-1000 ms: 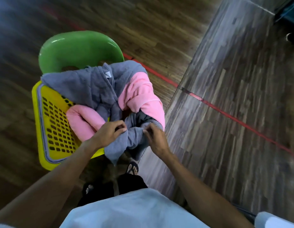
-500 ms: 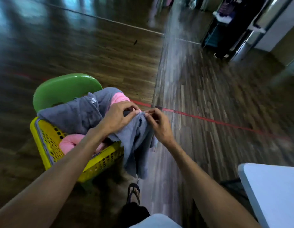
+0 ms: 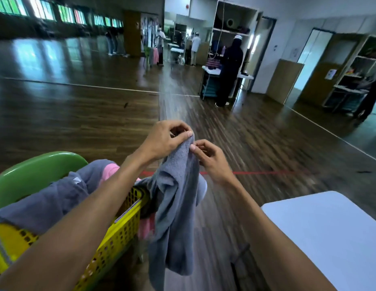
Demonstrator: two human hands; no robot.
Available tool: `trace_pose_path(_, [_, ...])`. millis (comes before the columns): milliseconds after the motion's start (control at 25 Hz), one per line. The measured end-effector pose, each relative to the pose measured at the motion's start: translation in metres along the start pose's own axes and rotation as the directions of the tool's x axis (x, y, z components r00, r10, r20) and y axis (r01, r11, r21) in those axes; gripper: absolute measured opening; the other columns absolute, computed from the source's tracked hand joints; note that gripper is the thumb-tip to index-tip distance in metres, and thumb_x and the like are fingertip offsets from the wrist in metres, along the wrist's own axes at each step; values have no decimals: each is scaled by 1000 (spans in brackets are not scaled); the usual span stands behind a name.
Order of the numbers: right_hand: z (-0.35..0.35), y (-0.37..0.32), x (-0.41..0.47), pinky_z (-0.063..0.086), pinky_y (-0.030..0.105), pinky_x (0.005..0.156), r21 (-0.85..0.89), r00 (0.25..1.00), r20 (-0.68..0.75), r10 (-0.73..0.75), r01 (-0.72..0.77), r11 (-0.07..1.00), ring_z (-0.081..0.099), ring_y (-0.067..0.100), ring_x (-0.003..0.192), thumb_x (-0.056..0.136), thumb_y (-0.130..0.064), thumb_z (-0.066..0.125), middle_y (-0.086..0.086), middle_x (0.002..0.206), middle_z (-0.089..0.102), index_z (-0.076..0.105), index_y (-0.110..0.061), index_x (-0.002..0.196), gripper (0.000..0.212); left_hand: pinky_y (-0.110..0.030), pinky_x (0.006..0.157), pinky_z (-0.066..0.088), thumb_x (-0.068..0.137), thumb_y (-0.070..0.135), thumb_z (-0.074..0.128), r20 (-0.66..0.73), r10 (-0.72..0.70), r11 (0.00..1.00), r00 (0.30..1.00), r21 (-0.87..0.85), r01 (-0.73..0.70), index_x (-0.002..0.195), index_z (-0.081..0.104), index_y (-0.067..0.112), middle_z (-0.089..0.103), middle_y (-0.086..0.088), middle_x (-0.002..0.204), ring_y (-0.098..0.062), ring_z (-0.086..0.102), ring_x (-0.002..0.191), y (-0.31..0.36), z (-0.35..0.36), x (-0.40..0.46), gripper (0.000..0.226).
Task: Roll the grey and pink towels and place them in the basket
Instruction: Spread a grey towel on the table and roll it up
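Note:
A grey towel (image 3: 174, 206) hangs in the air in front of me, lifted clear above the yellow basket (image 3: 117, 234). My left hand (image 3: 164, 141) pinches its top edge between thumb and fingers. Right beside it, my right hand (image 3: 210, 160) pinches the same edge. Another grey towel (image 3: 46, 198) lies heaped in the basket, with a pink towel (image 3: 108, 170) showing behind my left forearm. More pink cloth (image 3: 146, 226) peeks out low at the basket's right side.
The basket sits on a green chair (image 3: 29, 175). A white table (image 3: 330, 232) stands at the lower right. Dark wooden floor with a red line (image 3: 267, 172) stretches ahead. People stand at tables and shelves (image 3: 229, 66) far across the hall.
Both hands have raised the grey towel from the basket to chest height, and it now hangs free. The view has tilted up from the floor to the hall.

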State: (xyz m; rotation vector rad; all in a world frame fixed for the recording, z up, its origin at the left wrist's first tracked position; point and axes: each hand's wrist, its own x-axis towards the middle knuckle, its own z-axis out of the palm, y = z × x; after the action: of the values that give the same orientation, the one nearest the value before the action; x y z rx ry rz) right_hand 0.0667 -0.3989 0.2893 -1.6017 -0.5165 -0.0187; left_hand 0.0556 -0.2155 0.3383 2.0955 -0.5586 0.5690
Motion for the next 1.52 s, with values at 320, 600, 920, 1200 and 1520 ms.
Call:
trace_pose_path(320, [-123, -16, -3, 46, 39, 65, -95, 978, -107, 180, -190, 977, 51, 20, 65, 84, -26, 76, 2, 72, 61, 61, -17, 78, 19, -10, 61, 40, 88, 22, 68, 207, -81, 995, 975, -46, 92, 84, 71, 22, 66, 12, 73, 5, 55, 61, 17, 89, 55, 5])
trace_pose_path(600, [-219, 18, 12, 38, 18, 50, -241, 984, -133, 119, -149, 959, 51, 5, 62, 88, -19, 72, -2, 72, 60, 64, -6, 85, 15, -24, 70, 47, 89, 30, 66, 344, -198, 959, 918, -126, 255, 83, 73, 20, 72, -1, 80, -7, 61, 73, 5, 183, 95, 13])
trace_pose_path(920, [-349, 89, 49, 49, 31, 69, -458, 900, -435, 23, -244, 855, 60, 6, 67, 85, -17, 74, 0, 76, 69, 69, -4, 83, 14, -17, 66, 44, 89, 34, 65, 202, -347, 922, 916, -104, 373, 81, 74, 13, 73, -4, 81, 0, 60, 70, -43, 223, 115, 24])
trace_pose_path(1200, [-273, 126, 82, 53, 23, 76, -133, 942, 152, 300, -281, 950, 62, 6, 89, 95, -16, 62, 4, 97, 68, 66, -4, 110, 20, -29, 68, 47, 89, 31, 67, 257, -194, 969, 947, -103, 227, 80, 72, 16, 72, -4, 78, -12, 62, 72, -42, 256, 168, 17])
trace_pose_path(1520, [-314, 151, 161, 47, 26, 67, -278, 986, -142, 92, -129, 952, 58, 7, 73, 96, -11, 60, 0, 81, 67, 69, -5, 93, 11, -20, 64, 40, 84, 40, 70, 398, -291, 924, 870, -120, 364, 80, 72, 19, 67, 8, 71, -1, 56, 66, -127, 259, 199, 21])
